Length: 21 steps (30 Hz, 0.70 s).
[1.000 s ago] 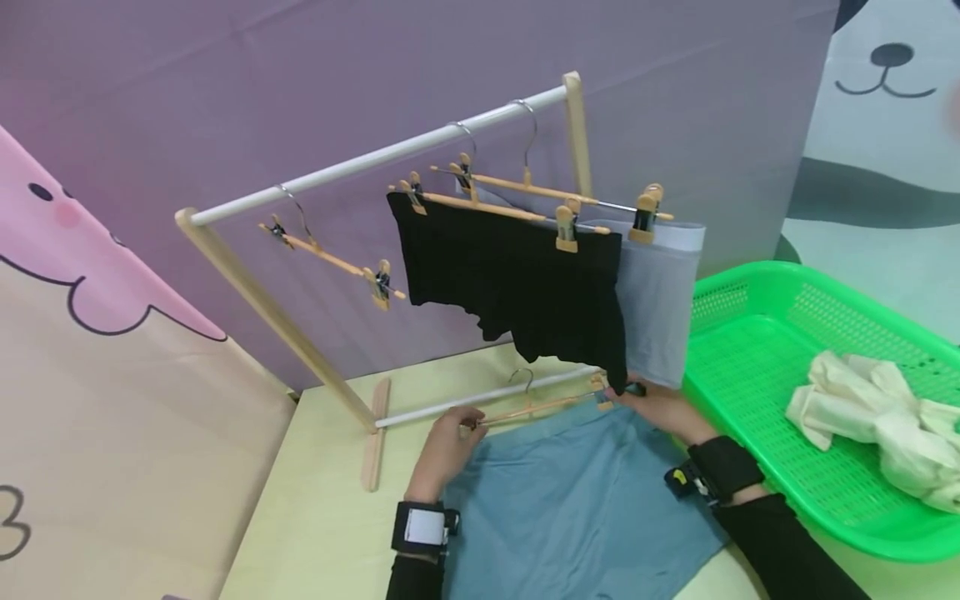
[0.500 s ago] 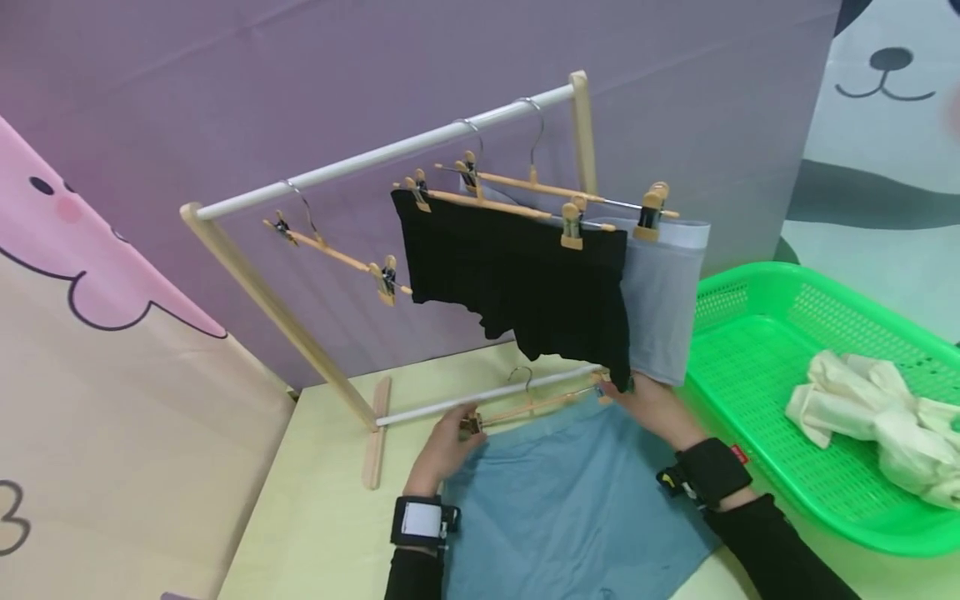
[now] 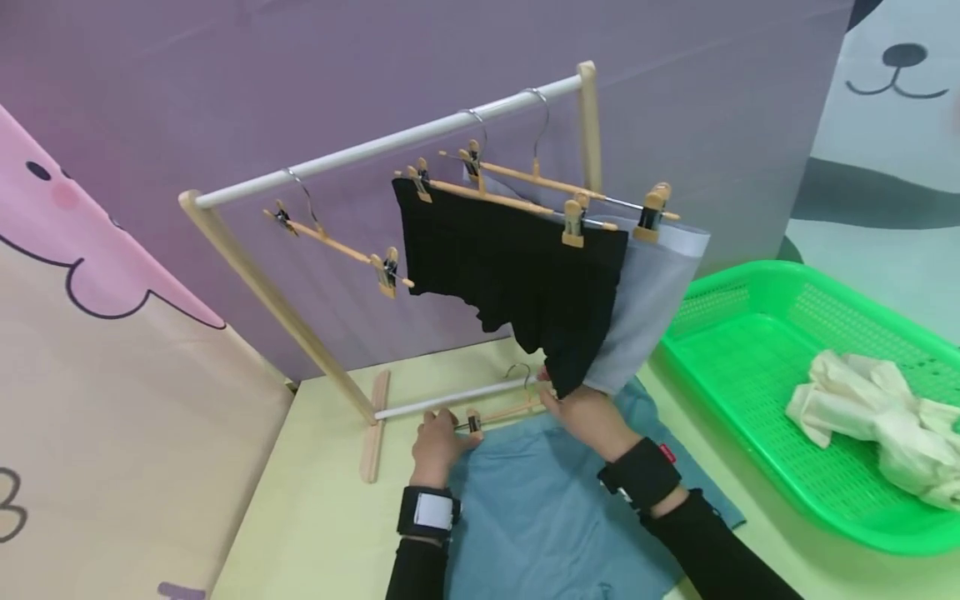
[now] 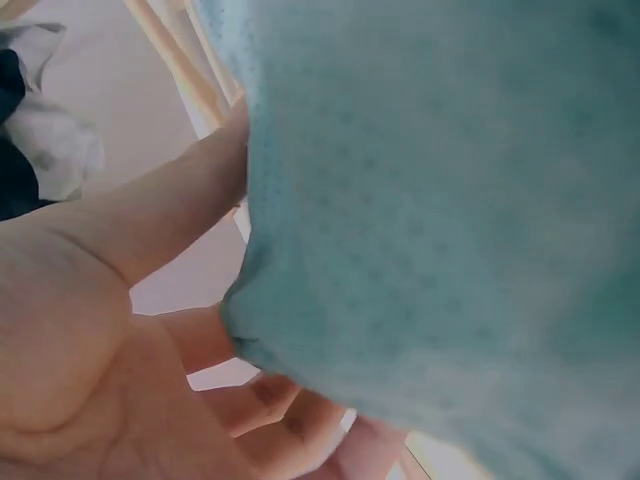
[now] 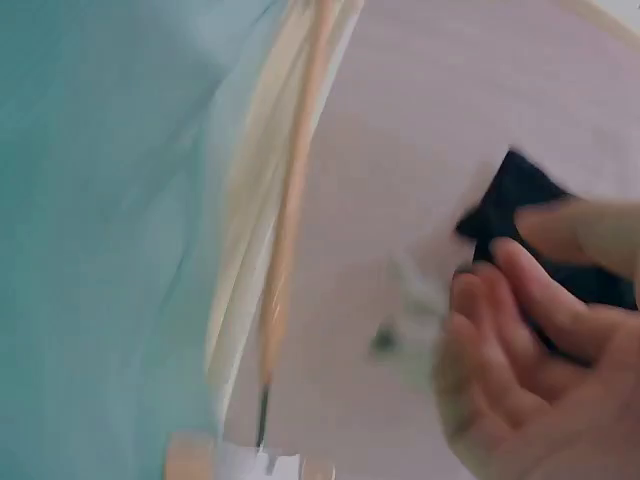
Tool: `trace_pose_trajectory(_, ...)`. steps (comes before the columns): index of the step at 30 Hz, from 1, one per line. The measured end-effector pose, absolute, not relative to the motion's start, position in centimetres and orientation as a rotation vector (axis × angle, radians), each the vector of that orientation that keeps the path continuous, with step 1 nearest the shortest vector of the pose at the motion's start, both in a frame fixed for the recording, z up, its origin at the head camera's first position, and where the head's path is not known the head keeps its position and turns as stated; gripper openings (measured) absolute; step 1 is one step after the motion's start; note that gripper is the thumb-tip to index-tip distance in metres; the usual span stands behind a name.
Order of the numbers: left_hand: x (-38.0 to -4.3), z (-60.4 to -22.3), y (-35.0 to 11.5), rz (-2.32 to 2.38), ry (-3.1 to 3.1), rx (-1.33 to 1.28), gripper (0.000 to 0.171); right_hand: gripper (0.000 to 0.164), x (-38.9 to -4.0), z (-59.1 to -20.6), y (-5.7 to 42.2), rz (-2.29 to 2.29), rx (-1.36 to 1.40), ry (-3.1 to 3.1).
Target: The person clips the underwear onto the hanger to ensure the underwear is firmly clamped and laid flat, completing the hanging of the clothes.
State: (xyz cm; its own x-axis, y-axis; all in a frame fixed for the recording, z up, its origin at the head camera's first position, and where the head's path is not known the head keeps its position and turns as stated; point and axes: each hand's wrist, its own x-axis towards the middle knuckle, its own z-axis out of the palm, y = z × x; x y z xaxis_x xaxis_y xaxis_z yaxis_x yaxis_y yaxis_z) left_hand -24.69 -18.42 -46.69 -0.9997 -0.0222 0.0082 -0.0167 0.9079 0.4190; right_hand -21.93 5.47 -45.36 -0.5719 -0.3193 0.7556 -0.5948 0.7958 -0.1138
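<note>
Pale yellow tabletop (image 3: 315,475), purple cloth backdrop (image 3: 337,67) behind; a blue fabric garment (image 3: 540,508) lies on the tabletop, waistband along a slim wooden clip hanger (image 3: 506,413). Left hand (image 3: 437,447) is at the hanger's left end, grip unclear; right hand (image 3: 594,421), fingers loosely bent around nothing, is by a hanging black fabric garment (image 3: 510,258).
</note>
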Motion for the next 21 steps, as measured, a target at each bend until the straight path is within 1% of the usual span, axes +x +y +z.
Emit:
trace_pose_trajectory(1,-24.7,-46.7,-18.4,-0.676,-3.057,0.041,0.053,0.014,-22.4,-45.1,4.5,0.510,0.731,-2.283)
trace_pose_trajectory(2,-24.8,-46.7,-18.3,-0.683,-3.056,0.048,0.053,0.006,-22.8,-44.8,3.4,0.709,0.732,-2.368)
trace_pose_trajectory(3,-24.8,-46.7,-18.3,-0.690,-3.054,0.049,0.053,0.010,-23.1,-44.5,2.3,0.909,0.706,-2.449)
trace_pose_trajectory(4,-24.8,-46.7,-18.3,-0.701,-3.051,0.048,0.053,0.020,-23.5,-44.1,1.2,1.078,0.660,-2.525)
trace_pose_trajectory(7,-24.8,-46.9,-18.2,-0.755,-3.050,0.029,0.051,0.031,-24.2,-43.8,-1.2,1.157,0.643,-2.738)
trace_pose_trajectory(10,-24.7,-47.1,-18.0,-0.805,-3.051,0.008,0.044,0.046,-24.4,-43.9,-2.7,1.112,0.690,-2.885)
trace_pose_trajectory(13,-24.6,-47.0,-17.8,-0.783,-3.029,0.007,0.032,0.047,-24.6,-44.4,-3.8,1.016,0.765,-2.929)
trace_pose_trajectory(15,-24.4,-46.9,-17.8,-0.723,-3.032,0.045,0.028,0.041,-24.5,-44.8,-4.3,0.967,0.775,-2.917)
trace_pose_trajectory(17,-24.2,-46.8,-17.7,-0.645,-3.049,0.112,0.034,0.031,-24.4,-45.3,-4.7,0.919,0.761,-2.890)
trace_pose_trajectory(21,-23.4,-46.5,-17.8,-0.556,-3.103,0.241,0.055,0.019,-24.0,-46.5,-4.9,0.832,0.694,-2.855)
